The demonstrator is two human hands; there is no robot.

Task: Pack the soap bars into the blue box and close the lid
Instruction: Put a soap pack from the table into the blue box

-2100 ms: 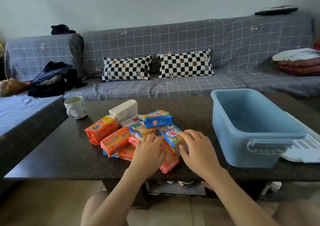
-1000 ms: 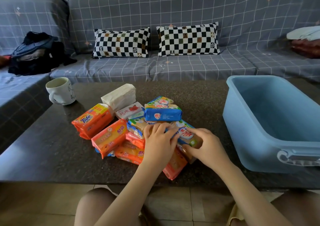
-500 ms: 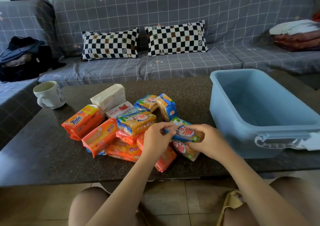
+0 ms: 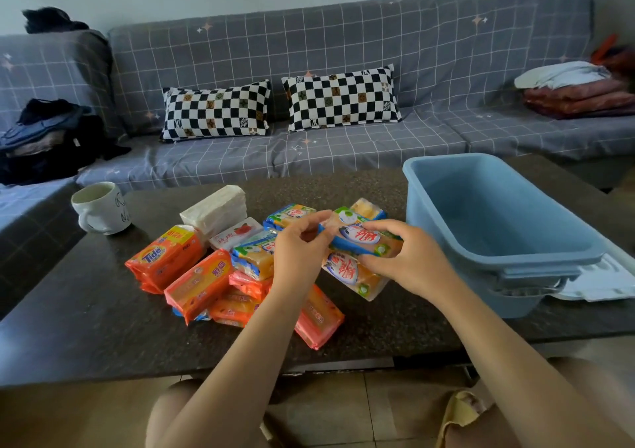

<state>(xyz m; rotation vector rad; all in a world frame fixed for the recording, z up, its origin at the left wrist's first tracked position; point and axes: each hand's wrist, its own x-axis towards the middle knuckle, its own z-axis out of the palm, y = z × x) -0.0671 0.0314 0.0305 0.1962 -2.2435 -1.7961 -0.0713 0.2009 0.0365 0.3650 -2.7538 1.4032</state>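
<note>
A pile of wrapped soap bars [image 4: 206,275] lies on the dark table [image 4: 68,337], orange packs at the left and front, blue-and-yellow packs in the middle. Both hands hold one blue-and-yellow soap bar [image 4: 360,238] lifted above the pile: my left hand [image 4: 299,251] pinches its left end, my right hand [image 4: 409,262] grips its right end. Another similar bar [image 4: 350,274] lies just under it. The open blue box [image 4: 494,227] stands empty to the right of my hands. Its white lid [image 4: 604,282] lies partly under the box at the far right.
A white mug [image 4: 101,212] stands at the table's left. A white tissue pack [image 4: 216,210] lies behind the pile. A grey checked sofa [image 4: 343,152] with two chequered pillows runs behind the table. My knees are below the table's front edge.
Both hands have raised the blue-and-yellow soap bar up off the pile and slightly to the right, toward the blue box. The view has tilted up a little.
</note>
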